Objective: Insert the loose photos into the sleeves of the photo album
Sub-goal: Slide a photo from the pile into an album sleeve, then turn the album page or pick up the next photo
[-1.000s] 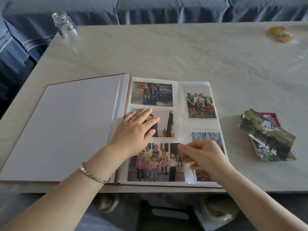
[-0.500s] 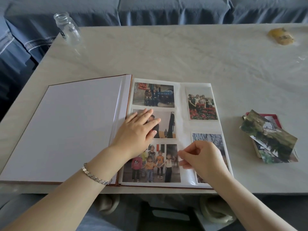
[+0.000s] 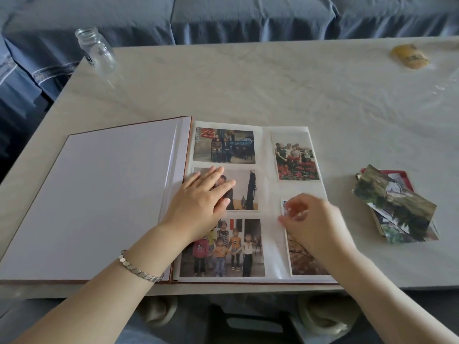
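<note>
Left grip (image 3: 198, 204) lies flat, fingers straight, pressing the album (image 3: 111, 194) page onto the counter (image 3: 248, 83). Right grip (image 3: 315, 224) is curled and blurred over the sleeved photo (image 3: 305, 261) beneath it; I cannot tell whether it pinches the print. Best now: pin the page firmly and nudge that print square into its pocket. Loose photos (image 3: 397, 209) wait well right of that grip.

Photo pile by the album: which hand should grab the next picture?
Probably the right hand: the photo pile lies on its side of the album, while the left hand rests flat on the page.
</note>
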A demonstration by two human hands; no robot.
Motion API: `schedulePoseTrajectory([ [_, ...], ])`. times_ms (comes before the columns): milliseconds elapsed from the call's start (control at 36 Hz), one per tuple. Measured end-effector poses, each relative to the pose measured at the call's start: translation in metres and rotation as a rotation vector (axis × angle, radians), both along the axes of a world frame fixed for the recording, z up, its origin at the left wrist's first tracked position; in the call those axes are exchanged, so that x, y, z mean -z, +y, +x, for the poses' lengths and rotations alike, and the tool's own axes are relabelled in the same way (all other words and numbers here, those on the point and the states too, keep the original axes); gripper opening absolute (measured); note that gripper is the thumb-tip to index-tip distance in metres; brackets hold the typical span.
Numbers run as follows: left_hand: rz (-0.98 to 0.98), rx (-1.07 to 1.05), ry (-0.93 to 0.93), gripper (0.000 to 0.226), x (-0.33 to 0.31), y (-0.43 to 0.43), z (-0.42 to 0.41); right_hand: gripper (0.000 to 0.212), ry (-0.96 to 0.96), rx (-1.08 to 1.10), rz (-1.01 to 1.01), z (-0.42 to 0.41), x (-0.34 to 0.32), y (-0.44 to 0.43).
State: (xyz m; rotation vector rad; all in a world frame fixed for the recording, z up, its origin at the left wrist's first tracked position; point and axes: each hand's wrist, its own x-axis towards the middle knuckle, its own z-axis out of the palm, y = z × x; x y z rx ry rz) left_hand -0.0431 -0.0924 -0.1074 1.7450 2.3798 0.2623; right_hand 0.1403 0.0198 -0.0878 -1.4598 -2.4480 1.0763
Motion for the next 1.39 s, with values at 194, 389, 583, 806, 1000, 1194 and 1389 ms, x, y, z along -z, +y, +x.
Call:
schedulePoseTrajectory([
  [194, 0.026, -0.097, -0.072, 0.041, -0.006, 0.006, 0.005, 0.059, -0.042, 0.221, 0.029, 0.016, 0.006, 0.051],
  [389, 0.088, -0.151, -0.3, 0.04, -0.023, 0.039, 0.034, 0.048, 0.126, 0.312, -0.119, 0.018, 0.01, 0.058],
  [583, -0.071, -0.159, -0.578, 0.049, -0.034, 0.074, 0.071, 0.042, 0.366, 0.368, -0.267, 0.024, -0.005, 0.06],
  [806, 0.06, -0.41, -0.889, 0.065, -0.056, 0.087, 0.076, 0.032, 0.518, -0.056, -0.222, 0.016, -0.032, 0.038],
  [1000, 0.196, -0.461, -0.888, 0.029, -0.057, 0.08, 0.06, 0.039, 0.468, -0.073, -0.27, 0.01, -0.024, 0.029],
  [1194, 0.325, -0.523, -0.811, 0.013, -0.057, 0.069, 0.045, 0.057, 0.42, -0.075, -0.292, 0.002, -0.018, 0.019],
  [1389, 0.33, -0.654, -0.996, 0.028, -0.061, 0.065, 0.042, 0.073, 0.365, 0.025, -0.146, -0.001, -0.029, 0.017],
])
